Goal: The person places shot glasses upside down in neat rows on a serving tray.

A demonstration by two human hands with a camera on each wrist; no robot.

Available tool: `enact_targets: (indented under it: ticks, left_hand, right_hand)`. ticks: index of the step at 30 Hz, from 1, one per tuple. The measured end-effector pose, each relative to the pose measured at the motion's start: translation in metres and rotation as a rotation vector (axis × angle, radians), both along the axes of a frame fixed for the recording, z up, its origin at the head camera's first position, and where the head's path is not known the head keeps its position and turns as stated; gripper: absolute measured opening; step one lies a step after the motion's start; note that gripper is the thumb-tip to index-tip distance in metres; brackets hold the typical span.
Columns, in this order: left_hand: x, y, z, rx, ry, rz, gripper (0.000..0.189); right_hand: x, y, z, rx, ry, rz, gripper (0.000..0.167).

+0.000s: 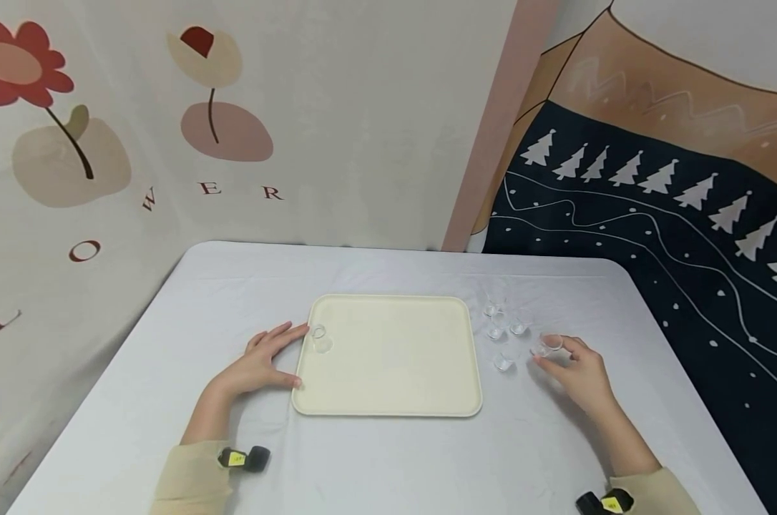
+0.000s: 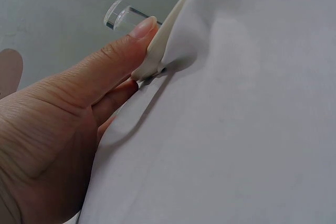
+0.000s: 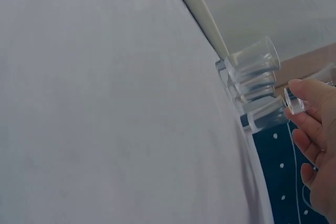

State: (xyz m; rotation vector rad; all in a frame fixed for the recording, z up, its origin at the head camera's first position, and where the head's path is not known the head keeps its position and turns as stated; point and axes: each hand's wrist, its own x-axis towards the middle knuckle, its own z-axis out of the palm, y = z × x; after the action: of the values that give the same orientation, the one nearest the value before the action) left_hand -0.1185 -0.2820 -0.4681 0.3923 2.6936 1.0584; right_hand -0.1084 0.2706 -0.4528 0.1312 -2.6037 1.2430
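Observation:
A cream rectangular tray (image 1: 395, 357) lies on the white-covered table. My left hand (image 1: 257, 366) rests at its left edge, with thumb and fingers spread and touching the rim. Close to those fingertips, a small clear glass (image 1: 322, 340) stands on the tray, seemingly upside down. Off the tray's right side, my right hand (image 1: 580, 373) pinches another clear glass (image 1: 547, 345) between thumb and fingers. In the right wrist view, the held glass (image 3: 295, 100) shows its thick base by the thumb; the palm and fingers hide part of it.
Several clear glasses (image 1: 504, 361) stand upright in a loose group between the tray and my right hand. White cloth (image 1: 388, 465) covers the table. Behind it hang a flower-printed cloth (image 1: 363, 143) and a dark tree-patterned one (image 1: 620, 229).

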Motion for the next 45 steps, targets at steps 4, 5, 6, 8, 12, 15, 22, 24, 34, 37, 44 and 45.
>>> enact_targets:
  ticks: [4,5,6,8,12,15,22,24,34,37,44,45]
  left_hand:
    - [0.0,0.0,0.0,-0.001,-0.001,0.002,0.102]
    - [0.0,0.0,-0.001,-0.001,-0.001,0.001,0.102]
    - [0.0,0.0,-0.001,0.001,0.0,0.0,0.102]
    - [0.0,0.0,-0.001,0.004,0.004,-0.005,0.102]
    - [-0.001,0.0,0.0,0.002,0.015,-0.017,0.102]
    - [-0.001,0.0,0.001,0.0,0.017,-0.022,0.102]
    - [0.0,0.0,0.0,-0.005,0.008,-0.011,0.103]
    - [0.0,0.0,-0.001,-0.009,0.01,-0.01,0.103]
    - [0.0,0.0,-0.001,-0.015,0.01,-0.01,0.103]
    - [-0.001,0.0,-0.002,-0.018,0.003,-0.001,0.103]
    - [0.0,0.001,-0.001,0.003,-0.021,0.019,0.103]
    - [0.0,0.001,-0.001,0.005,-0.018,0.016,0.103]
  right_hand:
    - [0.003,-0.009,0.006,-0.003,0.03,0.008,0.032]
    - [0.004,-0.012,0.008,-0.002,0.035,0.013,0.032]
    - [0.004,-0.015,0.009,-0.009,0.041,0.016,0.032]
    - [0.005,-0.02,0.013,-0.021,0.051,0.025,0.032]
    - [0.006,-0.032,0.018,-0.037,0.079,0.056,0.032]
    - [0.005,-0.04,0.021,-0.043,0.115,0.095,0.032]
    - [0.003,-0.063,0.028,-0.057,0.223,0.206,0.037]
    - [0.002,-0.068,0.03,-0.062,0.238,0.241,0.038]
    - [-0.004,-0.091,0.042,-0.04,0.279,0.408,0.037]
    - [-0.006,-0.099,0.044,-0.034,0.277,0.434,0.036]
    - [-0.014,-0.118,0.042,-0.035,0.269,0.484,0.031]
    - [-0.015,-0.122,0.042,-0.043,0.266,0.488,0.031]
